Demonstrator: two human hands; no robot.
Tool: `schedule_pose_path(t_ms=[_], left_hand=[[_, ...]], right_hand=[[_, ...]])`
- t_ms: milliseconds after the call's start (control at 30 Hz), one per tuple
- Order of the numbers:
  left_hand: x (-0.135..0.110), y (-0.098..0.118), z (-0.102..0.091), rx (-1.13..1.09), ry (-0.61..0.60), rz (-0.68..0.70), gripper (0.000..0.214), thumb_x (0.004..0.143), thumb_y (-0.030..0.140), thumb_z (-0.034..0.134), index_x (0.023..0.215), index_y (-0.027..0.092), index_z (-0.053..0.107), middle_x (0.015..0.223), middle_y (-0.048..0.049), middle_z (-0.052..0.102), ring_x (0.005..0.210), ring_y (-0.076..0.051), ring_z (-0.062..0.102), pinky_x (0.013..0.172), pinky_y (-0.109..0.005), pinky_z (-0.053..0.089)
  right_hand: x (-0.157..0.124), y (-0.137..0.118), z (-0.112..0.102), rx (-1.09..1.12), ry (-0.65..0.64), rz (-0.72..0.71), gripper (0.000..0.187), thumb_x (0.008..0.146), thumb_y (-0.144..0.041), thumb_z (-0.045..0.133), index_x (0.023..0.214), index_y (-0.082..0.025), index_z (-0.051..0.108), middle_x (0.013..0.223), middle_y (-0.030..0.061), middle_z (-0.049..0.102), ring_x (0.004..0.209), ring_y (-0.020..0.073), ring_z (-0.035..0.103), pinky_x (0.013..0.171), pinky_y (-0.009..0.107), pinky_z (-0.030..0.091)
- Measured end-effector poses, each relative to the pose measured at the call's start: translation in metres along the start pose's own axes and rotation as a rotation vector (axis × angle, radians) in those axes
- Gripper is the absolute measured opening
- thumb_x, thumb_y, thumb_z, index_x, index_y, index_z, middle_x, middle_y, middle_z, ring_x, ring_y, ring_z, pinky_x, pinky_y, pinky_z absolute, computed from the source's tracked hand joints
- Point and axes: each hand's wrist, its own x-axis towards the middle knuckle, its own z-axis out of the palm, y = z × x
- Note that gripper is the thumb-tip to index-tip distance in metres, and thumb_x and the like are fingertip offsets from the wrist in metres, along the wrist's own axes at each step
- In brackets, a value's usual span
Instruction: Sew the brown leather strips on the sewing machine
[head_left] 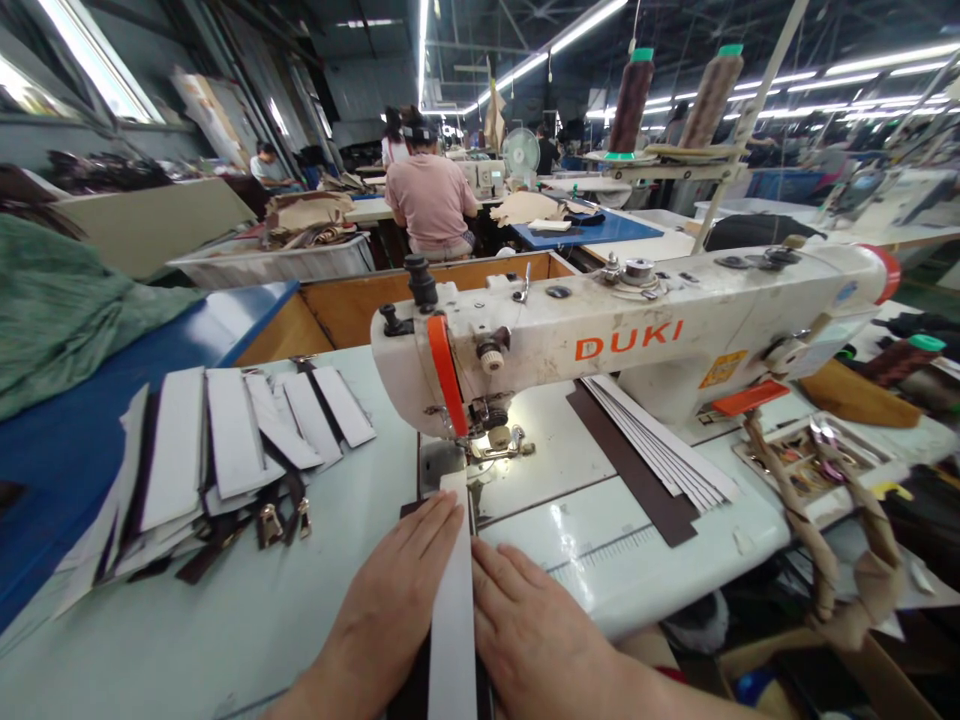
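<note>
A long white-faced strip with a dark underlayer (453, 620) runs from my body up under the needle area of a white DUKI sewing machine (630, 340). My left hand (390, 590) lies flat against the strip's left edge, and my right hand (532, 640) presses down along its right side. The strip's far end reaches the machine's presser foot (491, 440). To the left, a loose pile of similar white and dark strips (225, 450) lies with metal clasps (281, 520). A neat stack of strips (660, 450) rests behind the machine's needle area, on a dark strip (630, 470).
The pale sewing table (180, 640) has a blue-edged bench (247, 320) and green cloth (60, 310) to its left. A parts tray (810, 460) sits at right, with thread cones (660, 100) overhead. A co-worker (431, 195) sews farther ahead.
</note>
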Motion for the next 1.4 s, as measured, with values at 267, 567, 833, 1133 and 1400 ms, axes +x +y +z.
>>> schedule_pose_path(t_ms=[267,567,833,1133,1400], left_hand=[[0.003,0.0,-0.002,0.049,0.033,0.024,0.041,0.089,0.009,0.025,0.111,0.005,0.059,0.114,-0.0172,0.066,0.105,-0.022,0.063,0.088,-0.033,0.052],[0.002,-0.001,0.0,0.047,-0.004,0.026,0.043,0.085,0.007,0.029,0.119,0.006,0.055,0.116,-0.0163,0.065,0.109,-0.023,0.06,0.089,-0.033,0.049],[0.004,-0.001,0.0,0.057,-0.001,0.03,0.041,0.084,0.007,0.03,0.117,0.007,0.055,0.113,-0.0163,0.066,0.104,-0.023,0.063,0.087,-0.032,0.05],[0.004,0.0,-0.001,0.085,0.022,0.047,0.04,0.085,0.006,0.028,0.113,0.005,0.057,0.112,-0.0169,0.067,0.103,-0.022,0.063,0.087,-0.032,0.05],[0.0,-0.001,0.002,0.048,0.027,0.019,0.041,0.086,0.008,0.029,0.118,0.009,0.055,0.114,-0.0141,0.067,0.106,-0.021,0.062,0.088,-0.032,0.05]], right_hand=[[0.002,0.002,0.008,-0.084,0.047,-0.013,0.052,0.092,-0.031,0.045,0.136,-0.004,0.044,0.145,0.0164,0.04,0.135,0.0297,0.033,0.11,0.04,0.032],[0.004,0.004,0.019,-0.087,0.076,-0.026,0.044,0.091,-0.016,0.042,0.132,-0.005,0.05,0.143,0.0129,0.044,0.135,0.028,0.034,0.108,0.039,0.035],[0.003,0.006,0.02,-0.062,0.073,-0.012,0.042,0.092,-0.017,0.04,0.131,-0.008,0.051,0.144,0.0114,0.043,0.135,0.0269,0.035,0.107,0.039,0.036],[0.004,0.006,0.024,-0.071,0.108,-0.02,0.041,0.095,-0.021,0.039,0.132,-0.008,0.051,0.141,0.0118,0.047,0.133,0.0276,0.038,0.106,0.038,0.038],[0.005,0.007,0.025,-0.083,0.104,-0.03,0.039,0.094,-0.019,0.04,0.128,-0.008,0.054,0.141,0.0121,0.047,0.132,0.0277,0.038,0.104,0.039,0.04]])
